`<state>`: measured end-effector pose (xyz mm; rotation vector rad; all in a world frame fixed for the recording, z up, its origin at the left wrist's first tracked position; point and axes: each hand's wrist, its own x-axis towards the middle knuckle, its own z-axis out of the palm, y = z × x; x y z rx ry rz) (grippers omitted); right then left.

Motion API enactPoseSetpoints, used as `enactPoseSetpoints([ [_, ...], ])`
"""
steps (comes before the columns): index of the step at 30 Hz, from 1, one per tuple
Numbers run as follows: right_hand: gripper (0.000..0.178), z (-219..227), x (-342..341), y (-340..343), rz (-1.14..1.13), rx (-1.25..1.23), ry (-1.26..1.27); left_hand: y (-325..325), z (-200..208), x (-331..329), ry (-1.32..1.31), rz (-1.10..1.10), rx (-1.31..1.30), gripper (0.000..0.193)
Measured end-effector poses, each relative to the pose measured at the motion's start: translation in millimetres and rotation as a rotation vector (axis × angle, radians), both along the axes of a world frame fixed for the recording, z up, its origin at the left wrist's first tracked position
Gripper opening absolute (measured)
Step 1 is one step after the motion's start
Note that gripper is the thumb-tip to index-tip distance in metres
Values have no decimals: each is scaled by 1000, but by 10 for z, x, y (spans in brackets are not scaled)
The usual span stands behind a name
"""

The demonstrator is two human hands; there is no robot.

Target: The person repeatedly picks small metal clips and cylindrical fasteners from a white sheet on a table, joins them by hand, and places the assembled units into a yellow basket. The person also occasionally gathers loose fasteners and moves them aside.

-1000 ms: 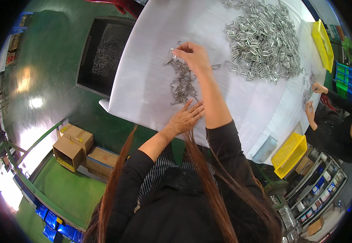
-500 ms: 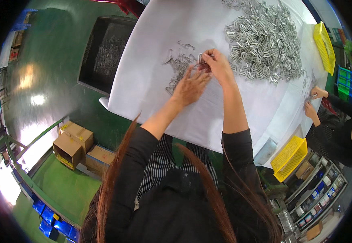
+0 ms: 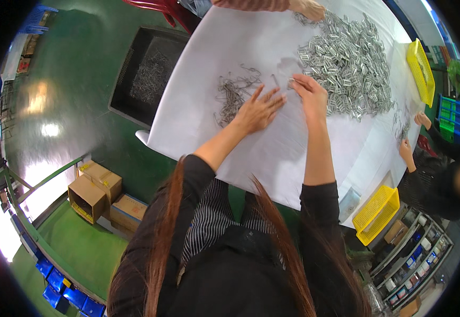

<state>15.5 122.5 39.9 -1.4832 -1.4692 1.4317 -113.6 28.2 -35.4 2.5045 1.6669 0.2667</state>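
Observation:
My left hand [image 3: 260, 111] has its fingers spread, palm down, just right of a loose heap of thin wire hooks [image 3: 232, 98]. A single wire piece [image 3: 275, 80] shows beyond its fingertips. My right hand [image 3: 311, 98] is closed in a pinch at the left edge of a large pile of shiny metal buckles [image 3: 346, 63]. Between its thumb and fingers a small metal piece [image 3: 292, 81] shows in part, and its exact shape is hard to make out.
Everything lies on a white-covered table [image 3: 230, 153]. Another person's arm [image 3: 261, 4] reaches over the far edge to the pile, and a co-worker's hands [image 3: 405, 148] handle metal pieces at right. Yellow baskets [image 3: 376, 214] stand along the right side. A black crate [image 3: 129, 103] of metal pieces is at left.
My hands have moved apart, the right one going right toward the buckle pile. My left fingers have spread wider. Another person's arm has come in at the top.

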Motion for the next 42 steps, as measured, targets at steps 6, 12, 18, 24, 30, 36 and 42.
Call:
enactPoseSetpoints([
  [6, 19, 166, 104, -233, -155, -268, 85, 316, -83, -611, 79, 435, 54, 48],
  [12, 19, 249, -51, -427, -188, -283, 67, -438, 240, -800, 64, 447, -4, 51],
  [18, 19, 192, -143, -608, -88, -77, -95, -844, -100, -424, -18, -219, 102, 48],
  [24, 17, 346, -31, -787, -68, -78, -174, 142, 10, -1120, 7, 198, 66, 44],
  [30, 17, 271, 5, -1002, -77, -178, -154, 115, -105, -1816, 8, 477, 151, 44],
  [36, 16, 207, 54, -1139, -83, -181, -141, -156, -59, -2553, 183, 922, 86, 43],
  [42, 17, 405, 587, -1144, -267, -79, -147, -642, 108, -2017, 63, 160, -71, 45],
])
